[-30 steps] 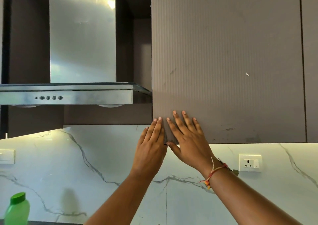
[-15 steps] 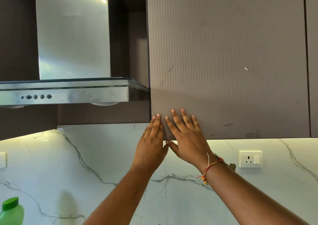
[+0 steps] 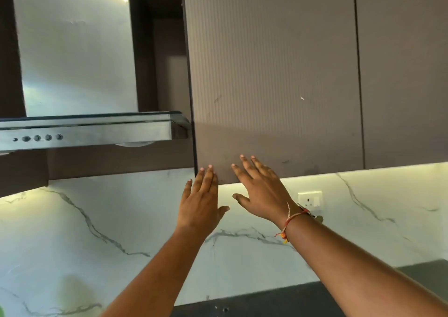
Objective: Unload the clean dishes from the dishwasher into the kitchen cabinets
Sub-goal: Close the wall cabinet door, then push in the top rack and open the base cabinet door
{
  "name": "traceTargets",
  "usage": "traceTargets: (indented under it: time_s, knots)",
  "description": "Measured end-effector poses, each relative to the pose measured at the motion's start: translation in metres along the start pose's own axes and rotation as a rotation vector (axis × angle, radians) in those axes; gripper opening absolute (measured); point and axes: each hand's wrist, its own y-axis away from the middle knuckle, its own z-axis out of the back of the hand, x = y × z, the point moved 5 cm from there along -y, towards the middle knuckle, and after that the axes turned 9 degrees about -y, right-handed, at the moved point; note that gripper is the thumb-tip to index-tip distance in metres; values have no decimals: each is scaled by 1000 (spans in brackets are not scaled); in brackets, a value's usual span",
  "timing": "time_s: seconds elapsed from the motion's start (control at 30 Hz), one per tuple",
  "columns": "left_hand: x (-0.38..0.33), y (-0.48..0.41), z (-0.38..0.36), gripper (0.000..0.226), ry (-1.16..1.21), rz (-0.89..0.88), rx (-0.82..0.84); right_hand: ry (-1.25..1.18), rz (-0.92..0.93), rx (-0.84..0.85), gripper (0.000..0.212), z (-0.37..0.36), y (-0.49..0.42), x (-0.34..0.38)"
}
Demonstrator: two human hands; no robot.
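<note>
Ribbed brown cabinet door (image 3: 274, 79): closed, long axis vertical, running 12 to 6 o'clock. No handle shows and the hinge side cannot be told.

Left hand (image 3: 201, 202): fingers straight and pressed together. The door's 7 o'clock corner lies at 12 o'clock from the tips; contact cannot be told.

Right hand (image 3: 263, 190): at 3 o'clock of the left, fingers spread across the door's bottom edge, holding nothing.

Judgement: the left hand is nearer the corner, so an opening pull likely starts there, from under the bottom edge.

No dishes in view. The steel range hood (image 3: 84, 132) sits at 9 o'clock of the door.
</note>
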Motion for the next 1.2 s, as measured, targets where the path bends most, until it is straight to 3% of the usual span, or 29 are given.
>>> traceTargets:
  time_s: [0.17, 0.33, 0.63, 0.9, 1.1, 1.2]
  knots:
    - [-48, 38, 4, 93, 74, -112, -50, 63, -170, 59, 75, -2, 90, -10]
    - [-141, 89, -1, 90, 236, -259, 34, 151, -425, 167, 72, 9, 209, -39]
    - [-332, 285, 37, 87, 531, -617, 223, 178, -888, 361, 74, 73, 497, -46]
    - [-435, 523, 146, 83, 683, -1029, 354, 154, -1393, 491, 82, 147, 771, 68]
    - [-462, 694, 250, 84, 778, -1310, 447, 254, -1731, 504, 76, 244, 934, 191]
    - [-463, 764, 297, 87, 849, -1396, 602, 257, -1896, 450, 78, 287, 996, 251]
